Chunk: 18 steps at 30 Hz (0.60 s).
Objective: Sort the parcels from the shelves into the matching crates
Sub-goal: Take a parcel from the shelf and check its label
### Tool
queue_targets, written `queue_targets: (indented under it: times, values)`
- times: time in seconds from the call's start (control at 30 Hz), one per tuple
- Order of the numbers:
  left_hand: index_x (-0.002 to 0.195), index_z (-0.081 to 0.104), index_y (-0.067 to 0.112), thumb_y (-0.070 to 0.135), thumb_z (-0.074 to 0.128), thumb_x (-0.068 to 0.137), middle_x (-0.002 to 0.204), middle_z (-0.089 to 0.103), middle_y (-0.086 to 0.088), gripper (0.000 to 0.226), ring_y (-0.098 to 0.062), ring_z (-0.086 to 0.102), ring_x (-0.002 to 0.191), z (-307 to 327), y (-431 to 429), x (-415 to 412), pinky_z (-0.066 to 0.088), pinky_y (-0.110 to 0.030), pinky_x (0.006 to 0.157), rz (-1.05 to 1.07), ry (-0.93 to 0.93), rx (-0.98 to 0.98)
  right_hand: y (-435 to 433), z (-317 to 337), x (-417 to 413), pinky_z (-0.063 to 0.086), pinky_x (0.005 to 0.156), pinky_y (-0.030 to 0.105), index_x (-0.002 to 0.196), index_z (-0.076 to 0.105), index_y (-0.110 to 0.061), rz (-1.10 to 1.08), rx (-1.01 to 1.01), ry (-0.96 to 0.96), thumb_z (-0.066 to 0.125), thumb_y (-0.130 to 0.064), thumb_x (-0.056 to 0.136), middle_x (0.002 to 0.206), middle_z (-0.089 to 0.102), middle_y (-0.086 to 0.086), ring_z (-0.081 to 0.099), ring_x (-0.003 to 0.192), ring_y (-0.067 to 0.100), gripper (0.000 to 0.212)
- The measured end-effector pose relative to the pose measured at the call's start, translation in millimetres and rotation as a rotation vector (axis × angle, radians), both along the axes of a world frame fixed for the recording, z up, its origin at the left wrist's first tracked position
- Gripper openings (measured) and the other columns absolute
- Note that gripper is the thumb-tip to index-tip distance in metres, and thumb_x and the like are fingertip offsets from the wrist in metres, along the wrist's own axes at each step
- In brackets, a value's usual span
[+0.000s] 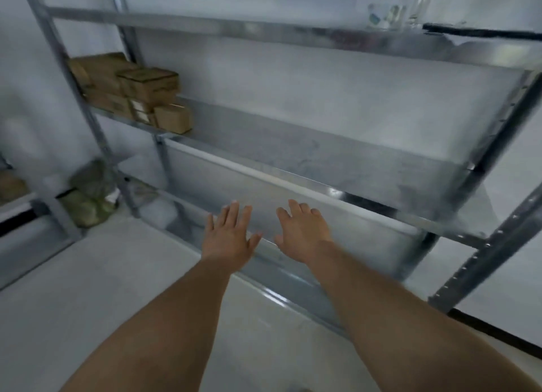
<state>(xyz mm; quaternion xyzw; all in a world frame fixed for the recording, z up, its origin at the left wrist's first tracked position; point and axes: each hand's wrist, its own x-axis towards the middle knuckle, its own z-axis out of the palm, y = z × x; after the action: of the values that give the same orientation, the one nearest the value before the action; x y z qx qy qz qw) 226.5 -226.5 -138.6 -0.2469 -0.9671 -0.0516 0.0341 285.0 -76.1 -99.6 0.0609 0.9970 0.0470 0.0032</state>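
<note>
Low in the middle of the frame, the left hand (230,233) and right hand (302,230) reached forward with fingers spread, holding nothing. Well apart, brown cardboard parcels (137,94) sat stacked at the upper left on the metal shelf (322,157).

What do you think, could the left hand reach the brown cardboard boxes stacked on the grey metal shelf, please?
Probably yes, with a reach up and leftward. The open left hand hovers below and right of the brown cardboard boxes, and the grey metal shelf stands open in front.
</note>
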Motion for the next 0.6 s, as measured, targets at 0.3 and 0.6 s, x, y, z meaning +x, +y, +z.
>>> queue_targets:
  times: [0.3,0.6]
  values:
    - [0.152,-0.008,0.03,0.056,0.039,0.093,0.16,-0.011,-0.006,0.08,-0.023,0.0,0.148,-7,-79,-88,0.003,-0.044,0.118,0.202,-0.007,0.007,-62,-7,-129,0.03,0.104,0.043,0.141,0.033,-0.014,0.231,0.0,-0.002,0.048,-0.041,0.093,0.15,0.026,0.014,0.03,0.133,0.031,0.056]
    - [0.151,-0.011,0.029,0.061,0.027,0.095,0.161,0.004,-0.004,0.075,-0.023,0.009,0.147,30,-94,-256,0.009,-0.041,0.118,0.31,0.033,-0.006,-79,25,-302,0.037,0.096,0.041,0.133,0.04,-0.013,0.338,-0.066,0.095,0.047,-0.04,0.096,0.138,0.038,0.013,0.038,0.125,0.03,0.047]
